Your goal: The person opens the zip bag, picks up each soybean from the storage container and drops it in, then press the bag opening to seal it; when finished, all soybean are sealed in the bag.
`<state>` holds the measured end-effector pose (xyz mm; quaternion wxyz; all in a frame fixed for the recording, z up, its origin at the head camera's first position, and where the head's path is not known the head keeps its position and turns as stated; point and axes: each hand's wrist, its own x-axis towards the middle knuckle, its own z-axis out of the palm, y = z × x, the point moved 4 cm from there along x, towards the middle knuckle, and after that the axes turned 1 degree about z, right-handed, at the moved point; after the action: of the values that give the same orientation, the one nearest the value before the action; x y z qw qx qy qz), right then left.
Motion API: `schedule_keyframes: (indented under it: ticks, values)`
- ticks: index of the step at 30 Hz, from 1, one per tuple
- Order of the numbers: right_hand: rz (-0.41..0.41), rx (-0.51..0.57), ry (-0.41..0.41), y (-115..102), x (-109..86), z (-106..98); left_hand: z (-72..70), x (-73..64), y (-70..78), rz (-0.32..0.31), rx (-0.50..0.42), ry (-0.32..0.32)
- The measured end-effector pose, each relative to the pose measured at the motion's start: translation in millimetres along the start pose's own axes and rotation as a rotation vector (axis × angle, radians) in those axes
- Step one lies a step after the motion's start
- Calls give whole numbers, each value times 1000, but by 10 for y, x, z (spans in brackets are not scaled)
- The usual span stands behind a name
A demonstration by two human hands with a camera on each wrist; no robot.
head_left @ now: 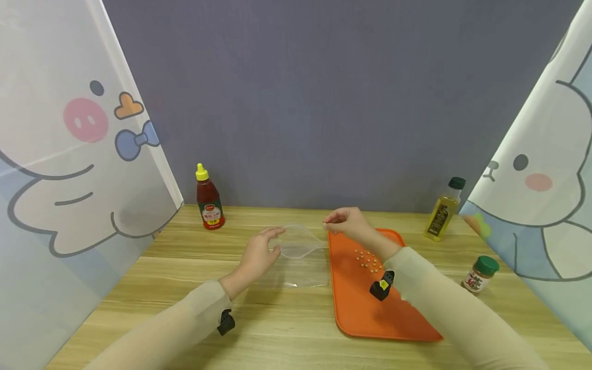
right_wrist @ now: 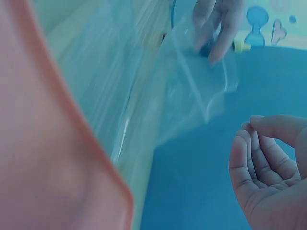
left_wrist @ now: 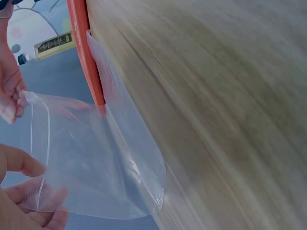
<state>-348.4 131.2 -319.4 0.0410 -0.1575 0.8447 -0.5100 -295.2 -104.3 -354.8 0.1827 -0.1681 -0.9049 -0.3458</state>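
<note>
A clear plastic zip bag [head_left: 296, 264] stands with its mouth spread on the wooden table. My left hand [head_left: 261, 252] grips the bag's left edge near the mouth, with some fingers [left_wrist: 50, 206] seen through the film. Above the right corner of the mouth hovers my right hand [head_left: 349, 223], thumb and fingertips [right_wrist: 256, 125] brought together. The right wrist view shows a gap between that hand and the bag; anything tiny between its fingertips is too hidden to tell. Small round yellowish beans [head_left: 367, 262] lie scattered on the orange tray [head_left: 361, 318] under my right forearm.
A red sauce bottle [head_left: 210, 203] with a yellow cap stands at the back left. An oil bottle [head_left: 441, 213] is at the back right, with a green-lidded spice jar [head_left: 478, 275] nearer. A grey panel [head_left: 296, 103] closes off the back.
</note>
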Motion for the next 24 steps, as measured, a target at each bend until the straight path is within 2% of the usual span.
schedule_keyframes:
  ticks: [7,12,18,24]
  values:
    - [-87,-56,-45,-224,0,265,21,5,-2,1,-3,-4]
    - [-102,-90,-61,-288,25,408,31,7,2,-1,-7,-8]
    - [-104,-151,-59,-338,22,486,21,0,12,-4,-4,-16]
    - [-106,-156,-56,-343,29,497,6,-13,25,6,-34,-12]
